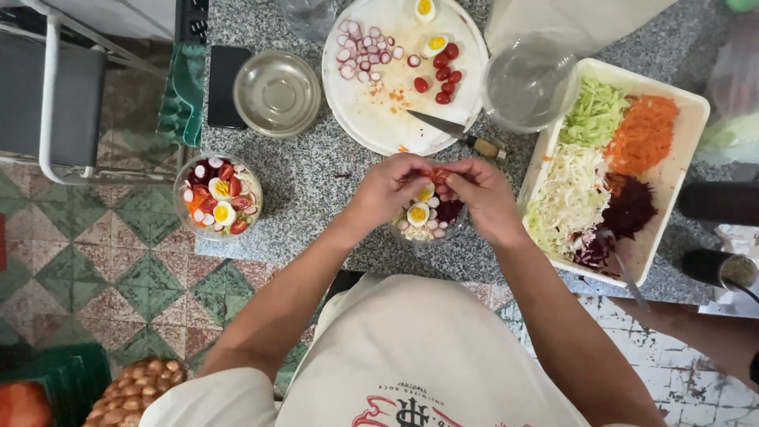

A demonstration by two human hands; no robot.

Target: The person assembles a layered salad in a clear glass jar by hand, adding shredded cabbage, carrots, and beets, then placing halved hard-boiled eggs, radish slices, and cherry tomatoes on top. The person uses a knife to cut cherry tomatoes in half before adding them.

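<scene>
Counter [316,190]: grey-and-white speckled granite. On it, white round cutting board [371,103] showing red cherry tomatoes [443,75], pink-rimmed radish slices [360,51], yellow-centred egg halves [435,43]. Right of the board, white rectangular tray [696,111] showing pale green, orange, cream and dark purple shreds. Left of the board, silver steel bowl [278,93]. Floor tiles [95,269] below the counter showing green, pink and white geometric pattern.

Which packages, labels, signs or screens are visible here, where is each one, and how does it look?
Flat black rectangular phone: dark screen, far left on counter, beside round steel bowl.
Clear plastic bag: far right edge, pale green contents.
No labels or signs are visible.
</scene>
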